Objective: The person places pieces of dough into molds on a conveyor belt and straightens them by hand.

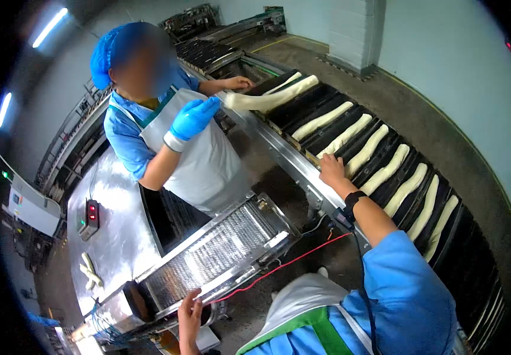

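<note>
My right hand [333, 170] reaches over the metal rail of the long conveyor. Its fingers rest, slightly apart, at the near end of a pale dough strip [345, 135] lying in a black trough; they do not appear wrapped around it. Close by on my side lies another dough strip [366, 152]. My left hand [190, 313] is low in the view, fingers apart and holding nothing, beside the near edge of a metal mesh conveyor [208, 251].
Across from me stands a co-worker, whose blue-gloved hand [195, 118] is at the end of a raised dough strip [273, 97]. Several dough pieces [91, 271] and a device with a red display [91, 218] lie on the steel table [116, 236]. A red cable [279, 269] runs below.
</note>
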